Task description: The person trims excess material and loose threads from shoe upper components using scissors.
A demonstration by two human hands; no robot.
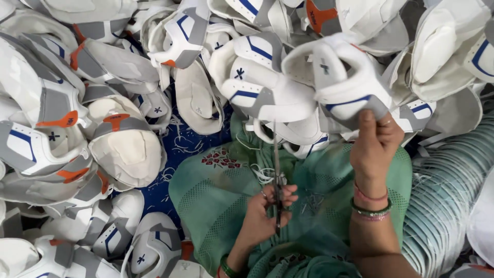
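Piles of white shoe uppers (62,128) ring a green-clothed lap (216,190). Right hand (374,141) pinches the lower edge of a raised white-grey upper (339,82), fingers closed. Left hand (265,211), lower and left of it, grips thin scissors (277,170), blades pointing up.

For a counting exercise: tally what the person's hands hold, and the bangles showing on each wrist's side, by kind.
Scissors, in the left hand: 1
White, grey and blue shoe upper, in the right hand: 1
Wrists with bangles: 2
Total: 4
The piled shoe uppers around are too many and overlapped to count.
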